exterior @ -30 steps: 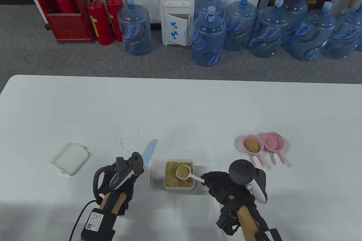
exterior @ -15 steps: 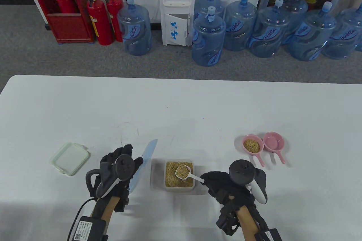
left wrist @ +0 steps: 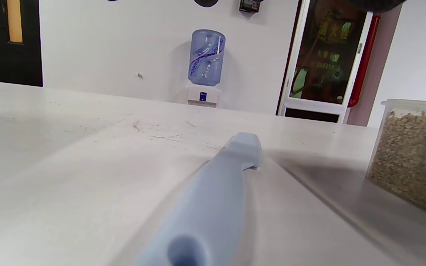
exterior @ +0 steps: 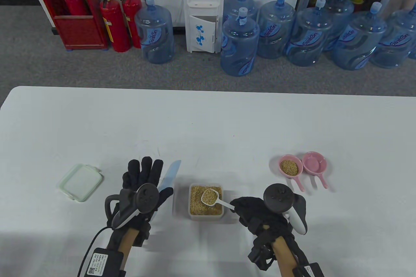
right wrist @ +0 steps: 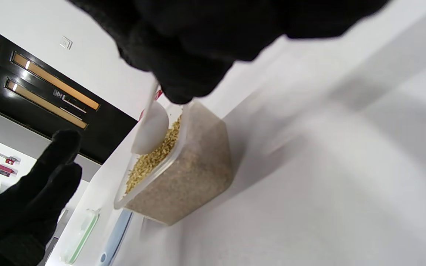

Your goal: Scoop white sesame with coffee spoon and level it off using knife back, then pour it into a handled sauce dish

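Black gloves (exterior: 143,176), grey-white trackers (exterior: 144,196), labelled black wrist units (exterior: 104,257), cable.

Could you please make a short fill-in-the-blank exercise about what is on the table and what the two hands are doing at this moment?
1. The right hand holds the coffee spoon over the container of ____.
2. The knife lies on the table, and the fingers of the left hand above it are ____.
3. Of the two pink sauce dishes, the left dish holds sesame and the right dish is ____.
4. The lid lies to the ____ of the knife in the table view.

Missing words: sesame; straight; empty; left
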Available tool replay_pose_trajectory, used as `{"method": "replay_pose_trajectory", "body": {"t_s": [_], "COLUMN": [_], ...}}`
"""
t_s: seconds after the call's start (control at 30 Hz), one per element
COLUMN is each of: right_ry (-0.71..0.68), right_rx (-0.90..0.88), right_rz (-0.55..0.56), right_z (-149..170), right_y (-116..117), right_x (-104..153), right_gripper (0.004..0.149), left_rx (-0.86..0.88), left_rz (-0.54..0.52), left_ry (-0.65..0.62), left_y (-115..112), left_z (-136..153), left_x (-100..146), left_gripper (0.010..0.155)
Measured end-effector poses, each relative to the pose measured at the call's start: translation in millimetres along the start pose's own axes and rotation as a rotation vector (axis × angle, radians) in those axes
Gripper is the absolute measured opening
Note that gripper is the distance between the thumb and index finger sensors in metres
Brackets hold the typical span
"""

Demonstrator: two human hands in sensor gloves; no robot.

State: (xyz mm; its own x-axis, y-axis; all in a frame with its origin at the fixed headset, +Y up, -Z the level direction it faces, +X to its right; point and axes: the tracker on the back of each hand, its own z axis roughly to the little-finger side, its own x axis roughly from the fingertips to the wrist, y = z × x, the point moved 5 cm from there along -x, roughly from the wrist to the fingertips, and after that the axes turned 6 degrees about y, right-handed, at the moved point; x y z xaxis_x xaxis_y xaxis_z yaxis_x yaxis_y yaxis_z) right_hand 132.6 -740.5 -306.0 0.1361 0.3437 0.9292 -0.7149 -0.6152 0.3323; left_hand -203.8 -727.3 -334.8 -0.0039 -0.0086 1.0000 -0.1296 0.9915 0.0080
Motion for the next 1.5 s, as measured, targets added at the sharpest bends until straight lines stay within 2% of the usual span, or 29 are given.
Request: {"method": "replay_pose_trajectory", "body": {"t_s": [0.23, 0.4, 0.53, 0.63, 0.8, 0.93, 1.17, 1.3, 1.5], "right_ry": [-0.01, -0.01, 0.015, 0.064, 0.148, 0.222, 0.374, 0.403, 0.434], "right_rx": [-0.051, -0.139, -0.215, -0.266, -0.344, -0.358, -0.193, -0.141, 0.066], "right_rz": [0.025, 0.091, 0.179, 0.292, 0.428, 0.504, 0.585, 0.604, 0.659], "right_z": [3, 12, 29, 48, 78, 98, 119, 120, 113], "right_y": [-11, -36, -62, -86, -109, -119, -126, -125, -125], "right_x": [3, 8, 12, 18, 24, 26, 24, 22, 19], "right_gripper": [0.043, 0.043, 0.043, 0.043, 0.044, 0.045, 0.046, 0.046, 0.046], "left_rx": [-0.002, -0.007, -0.009, -0.007, -0.01, -0.013, -0.019, -0.02, -0.027], "left_rz": [0.015, 0.031, 0.029, 0.032, 0.039, 0.041, 0.053, 0.057, 0.067], "left_ry": [0.011, 0.021, 0.022, 0.02, 0.021, 0.021, 0.019, 0.019, 0.019], "left_y": [-2, -3, -3, -3, -3, -3, -4, -5, -6], "left_z": [3, 5, 6, 6, 6, 6, 6, 6, 5], "left_x": [-1, -3, -3, -3, -4, -4, -4, -4, -5], "left_gripper": [0.083, 0.083, 0.082, 0.083, 0.083, 0.082, 0.082, 0.082, 0.082]}}
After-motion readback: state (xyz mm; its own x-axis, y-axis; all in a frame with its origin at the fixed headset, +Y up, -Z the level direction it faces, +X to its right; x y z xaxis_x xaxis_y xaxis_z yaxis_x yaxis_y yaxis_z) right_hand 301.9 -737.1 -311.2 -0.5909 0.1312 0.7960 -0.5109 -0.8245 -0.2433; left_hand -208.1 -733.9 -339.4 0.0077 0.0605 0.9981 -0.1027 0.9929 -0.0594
